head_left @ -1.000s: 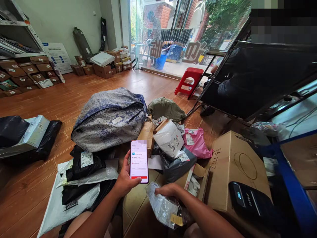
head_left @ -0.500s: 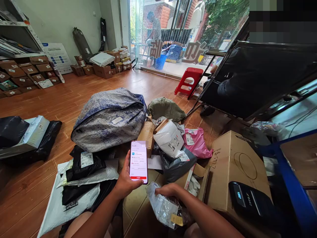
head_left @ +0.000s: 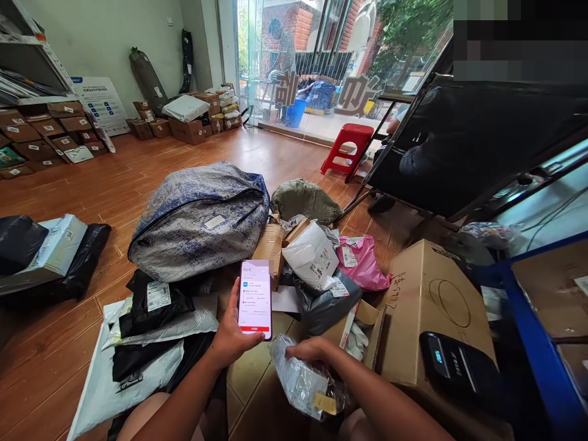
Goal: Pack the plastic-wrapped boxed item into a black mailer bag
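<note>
The left hand (head_left: 232,335) was closed around a lit phone (head_left: 255,300); the right hand (head_left: 310,349) was clamped on a clear plastic bag (head_left: 301,383), lower down to the phone's right — both in hand, neither yet put down. A pink bag (head_left: 367,266) and a black parcel (head_left: 138,300) lay nearby, untouched.
</note>
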`<state>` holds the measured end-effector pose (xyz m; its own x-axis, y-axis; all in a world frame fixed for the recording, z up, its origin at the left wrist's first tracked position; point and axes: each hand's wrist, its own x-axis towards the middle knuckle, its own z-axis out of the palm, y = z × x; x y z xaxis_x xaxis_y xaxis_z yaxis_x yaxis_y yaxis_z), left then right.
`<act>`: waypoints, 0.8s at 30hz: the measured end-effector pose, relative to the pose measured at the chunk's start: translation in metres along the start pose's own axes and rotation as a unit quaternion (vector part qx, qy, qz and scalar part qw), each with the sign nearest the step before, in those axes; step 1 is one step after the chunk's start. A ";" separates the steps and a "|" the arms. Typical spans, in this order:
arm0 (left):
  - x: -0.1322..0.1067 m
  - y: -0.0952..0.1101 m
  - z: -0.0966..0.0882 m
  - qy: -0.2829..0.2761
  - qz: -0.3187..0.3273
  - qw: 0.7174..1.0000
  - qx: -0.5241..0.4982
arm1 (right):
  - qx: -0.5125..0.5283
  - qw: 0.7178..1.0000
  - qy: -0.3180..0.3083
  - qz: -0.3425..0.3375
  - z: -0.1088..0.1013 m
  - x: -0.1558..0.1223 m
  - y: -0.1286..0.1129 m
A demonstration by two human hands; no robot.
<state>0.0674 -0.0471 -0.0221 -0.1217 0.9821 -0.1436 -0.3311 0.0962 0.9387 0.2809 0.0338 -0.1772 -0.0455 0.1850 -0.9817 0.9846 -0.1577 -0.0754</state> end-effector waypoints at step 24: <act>-0.001 0.002 0.005 -0.010 0.017 1.000 0.019 | -0.026 1.000 -0.009 -0.012 0.000 0.022 0.006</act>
<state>0.0713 -0.0467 -0.0186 -0.1128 0.9881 -0.1042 -0.2912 0.0674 0.9543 0.2856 0.0372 -0.1997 -0.0725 0.1697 -0.9828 0.9905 -0.1033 -0.0909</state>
